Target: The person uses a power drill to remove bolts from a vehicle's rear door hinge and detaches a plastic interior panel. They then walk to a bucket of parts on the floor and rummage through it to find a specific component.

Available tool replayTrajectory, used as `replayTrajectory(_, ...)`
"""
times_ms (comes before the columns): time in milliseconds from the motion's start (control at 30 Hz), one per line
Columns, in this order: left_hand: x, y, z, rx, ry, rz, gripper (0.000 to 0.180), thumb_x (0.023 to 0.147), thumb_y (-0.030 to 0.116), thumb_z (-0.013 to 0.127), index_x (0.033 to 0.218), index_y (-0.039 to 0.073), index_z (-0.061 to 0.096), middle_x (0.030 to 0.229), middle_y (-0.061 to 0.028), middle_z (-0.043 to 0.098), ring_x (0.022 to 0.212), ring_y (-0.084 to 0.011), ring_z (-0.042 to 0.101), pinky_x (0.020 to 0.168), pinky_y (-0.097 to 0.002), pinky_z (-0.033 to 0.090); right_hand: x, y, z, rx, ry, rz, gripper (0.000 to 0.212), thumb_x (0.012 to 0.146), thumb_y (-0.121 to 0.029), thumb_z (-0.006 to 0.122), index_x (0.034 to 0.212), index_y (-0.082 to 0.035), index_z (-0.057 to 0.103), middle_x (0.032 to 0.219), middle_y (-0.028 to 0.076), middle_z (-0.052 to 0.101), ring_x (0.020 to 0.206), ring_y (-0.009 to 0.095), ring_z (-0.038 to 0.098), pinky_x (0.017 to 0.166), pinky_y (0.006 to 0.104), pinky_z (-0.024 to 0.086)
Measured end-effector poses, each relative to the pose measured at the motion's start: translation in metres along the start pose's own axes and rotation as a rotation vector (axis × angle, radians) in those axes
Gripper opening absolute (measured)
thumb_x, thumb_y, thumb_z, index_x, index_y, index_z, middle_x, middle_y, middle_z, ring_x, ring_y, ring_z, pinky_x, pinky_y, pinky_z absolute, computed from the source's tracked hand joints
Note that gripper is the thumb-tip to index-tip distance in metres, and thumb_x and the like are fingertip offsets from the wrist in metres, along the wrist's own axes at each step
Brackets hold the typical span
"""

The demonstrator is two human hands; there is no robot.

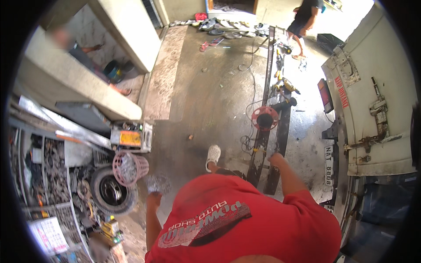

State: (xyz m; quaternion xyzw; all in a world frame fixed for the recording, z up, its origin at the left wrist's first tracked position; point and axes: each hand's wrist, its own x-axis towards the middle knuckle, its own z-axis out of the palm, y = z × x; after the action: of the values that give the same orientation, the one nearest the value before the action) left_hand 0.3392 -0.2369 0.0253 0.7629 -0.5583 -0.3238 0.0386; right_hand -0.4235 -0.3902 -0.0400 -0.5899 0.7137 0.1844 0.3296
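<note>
At left, the left hand (154,199) is at some crumpled clear plastic (158,183) near the pink basket (142,166); I cannot tell its grip. The right hand (276,159) is at the dark metal rails (281,136), its grip likewise unclear.

Red ring (265,110) on dark rails (260,149)

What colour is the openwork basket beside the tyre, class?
The basket is pink; it shows best in the head view.
</note>
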Motion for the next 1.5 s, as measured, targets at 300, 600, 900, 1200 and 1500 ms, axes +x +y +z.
replayTrajectory(300,0.140,0.009,-0.074,-0.458,-0.229,-0.703,0.030,0.096,0.033,0.069,0.105,0.005,0.075,0.089,-0.0104,0.073,0.072,-0.0237,0.069,0.061,-0.0396,0.053,0.043,-0.191,-0.223,0.683,0.303,-0.234,0.050,0.092,-0.037,0.071,0.124,0.001,0.071,0.113,0.025,0.074,0.109,0.041,0.070,0.095,0.0449,0.054)
replayTrajectory(600,0.393,0.116,-0.091,-0.241,-0.468,-0.362,0.033,0.096,0.035,0.070,0.103,0.004,0.076,0.086,-0.0113,0.075,0.068,-0.0245,0.069,0.060,-0.0411,0.054,0.053,-0.073,-0.099,0.412,0.179,0.420,0.045,0.089,-0.035,0.072,0.120,-0.002,0.073,0.120,0.028,0.071,0.117,0.044,0.068,0.100,0.0489,0.054)
replayTrajectory(900,0.734,0.257,-0.156,0.238,-0.621,-0.239,0.037,0.097,0.039,0.066,0.100,0.003,0.078,0.087,-0.0123,0.078,0.069,-0.0276,0.072,0.065,-0.0441,0.057,0.005,-0.038,0.024,0.479,0.042,0.726,0.039,0.092,-0.026,0.073,0.122,-0.001,0.072,0.102,0.018,0.075,0.092,0.036,0.074,0.078,0.0469,0.059)
replayTrajectory(1200,0.967,0.576,-0.219,0.342,-0.246,0.295,0.041,0.086,0.038,0.076,0.105,0.001,0.078,0.108,-0.0215,0.077,0.103,-0.0379,0.073,0.092,-0.0439,0.055,0.162,-0.255,-0.188,1.281,0.162,0.593,0.049,0.090,-0.030,0.078,0.129,-0.002,0.071,0.109,0.018,0.077,0.085,0.023,0.075,0.078,0.0377,0.059)
replayTrajectory(1500,0.903,0.846,-0.073,0.539,-0.793,0.699,0.034,0.090,0.030,0.076,0.111,0.004,0.077,0.107,-0.0167,0.078,0.100,-0.0282,0.074,0.090,-0.0410,0.057,0.264,-0.115,-0.179,1.016,-0.075,1.055,0.063,0.078,-0.029,0.078,0.132,0.001,0.067,0.127,0.025,0.071,0.126,0.038,0.066,0.108,0.0429,0.050)
